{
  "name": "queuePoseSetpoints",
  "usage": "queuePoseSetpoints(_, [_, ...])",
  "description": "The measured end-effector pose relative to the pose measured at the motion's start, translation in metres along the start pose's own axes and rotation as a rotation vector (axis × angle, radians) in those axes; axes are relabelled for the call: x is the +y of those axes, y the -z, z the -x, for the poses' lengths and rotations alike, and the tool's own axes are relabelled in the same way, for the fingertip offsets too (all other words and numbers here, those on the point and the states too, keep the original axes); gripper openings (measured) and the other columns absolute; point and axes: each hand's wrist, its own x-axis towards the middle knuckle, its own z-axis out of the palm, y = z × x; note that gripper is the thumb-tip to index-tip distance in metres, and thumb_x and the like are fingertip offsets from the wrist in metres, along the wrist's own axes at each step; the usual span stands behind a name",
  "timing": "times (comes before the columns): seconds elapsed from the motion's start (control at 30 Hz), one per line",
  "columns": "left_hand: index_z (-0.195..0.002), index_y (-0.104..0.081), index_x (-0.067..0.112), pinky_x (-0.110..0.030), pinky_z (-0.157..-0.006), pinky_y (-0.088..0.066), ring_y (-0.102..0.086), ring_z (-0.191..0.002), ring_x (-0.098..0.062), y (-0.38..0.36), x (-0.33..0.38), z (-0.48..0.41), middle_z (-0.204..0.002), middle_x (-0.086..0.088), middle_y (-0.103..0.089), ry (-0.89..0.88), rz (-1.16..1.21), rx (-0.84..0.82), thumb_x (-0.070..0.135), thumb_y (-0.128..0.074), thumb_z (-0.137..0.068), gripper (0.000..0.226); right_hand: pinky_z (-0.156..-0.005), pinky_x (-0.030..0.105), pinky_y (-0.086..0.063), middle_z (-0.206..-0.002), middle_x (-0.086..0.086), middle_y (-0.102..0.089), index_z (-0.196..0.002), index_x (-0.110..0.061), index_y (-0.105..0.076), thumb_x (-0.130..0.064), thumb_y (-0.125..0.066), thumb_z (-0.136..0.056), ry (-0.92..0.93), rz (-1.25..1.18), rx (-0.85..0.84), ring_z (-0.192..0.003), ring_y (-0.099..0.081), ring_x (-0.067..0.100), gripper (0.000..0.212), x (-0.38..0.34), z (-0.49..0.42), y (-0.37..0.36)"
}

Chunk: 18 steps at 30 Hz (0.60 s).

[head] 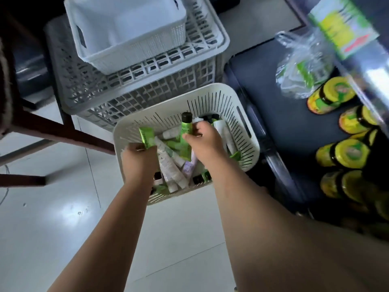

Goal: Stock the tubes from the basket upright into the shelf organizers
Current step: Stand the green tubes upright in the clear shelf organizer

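Tubes (186, 131) in left hand (139, 159), right hand (202, 142).

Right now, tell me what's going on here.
A person reaches both hands into a white basket of tubes on the floor. The left hand grips a green tube at the basket's left side; the right hand holds a black-capped green tube. Yellow-lidded jars sit on the shelf to the right.

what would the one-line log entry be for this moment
phase: picking from basket | left hand: grips green tube | right hand: grips black-capped green tube | basket: white tubes lying loose inside
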Motion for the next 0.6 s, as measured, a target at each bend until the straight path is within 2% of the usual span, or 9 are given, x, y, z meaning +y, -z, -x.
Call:
queuePoseSetpoints(0.07, [-0.083,-0.069,0.021,-0.036,-0.066,-0.055,-0.065,-0.067,-0.023,0.011,0.021,0.022,-0.075,-0.002,-0.071,-0.044,0.157,-0.081,0.028,-0.073,-0.082,0.008,-0.084,0.044,-0.059,-0.092,-0.008,-0.072,-0.104,-0.026,-0.065,-0.024,-0.077,-0.081,-0.010,-0.131,0.047,-0.087,-0.070,0.015,0.026,-0.026,0.024,0.023])
queuePoseSetpoints(0.13, [-0.089,-0.073,0.014,-0.046,-0.070,-0.059,-0.067,-0.073,-0.026,0.025,0.043,0.047,-0.080,-0.007,-0.071,-0.074,0.344,-0.214,0.022,-0.077,-0.083,0.011,-0.085,0.042,-0.061,-0.095,-0.007,-0.071,-0.117,-0.035,-0.062,-0.022,-0.077,-0.080,-0.012,-0.236,0.065,-0.088,-0.070,0.014,0.042,-0.055,0.048,0.042])
queuePoseSetpoints(0.2, [-0.095,-0.073,0.007,-0.049,-0.073,-0.061,-0.069,-0.076,-0.030,0.040,0.065,0.075,-0.088,-0.016,-0.073,-0.133,0.459,-0.314,0.015,-0.077,-0.087,0.012,-0.084,0.046,-0.062,-0.094,-0.005,-0.073,-0.122,-0.040,-0.062,-0.024,-0.077,-0.072,0.024,-0.338,0.103,-0.088,-0.072,0.017,0.054,-0.082,0.074,0.057])
queuePoseSetpoints(0.33, [-0.101,-0.070,0.005,-0.057,-0.085,-0.060,-0.073,-0.087,-0.038,0.072,0.095,0.125,-0.101,-0.023,-0.074,-0.241,0.566,-0.412,0.016,-0.074,-0.091,0.015,-0.084,0.051,-0.061,-0.091,-0.009,-0.075,-0.123,-0.038,-0.064,-0.018,-0.076,-0.069,0.161,-0.465,0.207,-0.089,-0.074,0.019,0.059,-0.128,0.124,0.087])
queuePoseSetpoints(0.4, [-0.102,-0.070,0.005,-0.055,-0.086,-0.060,-0.074,-0.089,-0.039,0.088,0.107,0.147,-0.099,-0.021,-0.075,-0.283,0.608,-0.466,0.017,-0.073,-0.092,0.016,-0.083,0.050,-0.062,-0.087,-0.012,-0.074,-0.132,-0.047,-0.054,-0.019,-0.073,-0.069,0.240,-0.430,0.231,-0.088,-0.073,0.017,0.072,-0.146,0.154,0.103])
queuePoseSetpoints(0.47, [-0.100,-0.069,0.006,-0.044,-0.077,-0.063,-0.074,-0.084,-0.033,0.102,0.119,0.168,-0.096,-0.015,-0.076,-0.317,0.638,-0.502,0.018,-0.072,-0.093,0.015,-0.076,0.050,-0.063,-0.088,-0.008,-0.072,-0.139,-0.049,-0.046,-0.011,-0.069,-0.074,0.321,-0.423,0.240,-0.088,-0.072,0.019,0.079,-0.159,0.184,0.120])
queuePoseSetpoints(0.53, [-0.097,-0.067,0.010,-0.036,-0.067,-0.061,-0.074,-0.079,-0.027,0.113,0.128,0.188,-0.096,-0.014,-0.077,-0.349,0.674,-0.538,0.017,-0.070,-0.094,0.009,-0.067,0.048,-0.064,-0.098,0.003,-0.069,-0.134,-0.041,-0.054,0.000,-0.063,-0.079,0.380,-0.492,0.250,-0.091,-0.071,0.024,0.069,-0.162,0.214,0.139])
queuePoseSetpoints(0.6, [-0.094,-0.066,0.012,-0.037,-0.068,-0.060,-0.075,-0.083,-0.030,0.118,0.135,0.208,-0.097,-0.015,-0.077,-0.358,0.715,-0.582,0.017,-0.070,-0.094,0.006,-0.063,0.041,-0.063,-0.102,0.011,-0.068,-0.120,-0.031,-0.063,0.001,-0.066,-0.084,0.418,-0.610,0.292,-0.084,-0.072,0.027,0.049,-0.158,0.244,0.161])
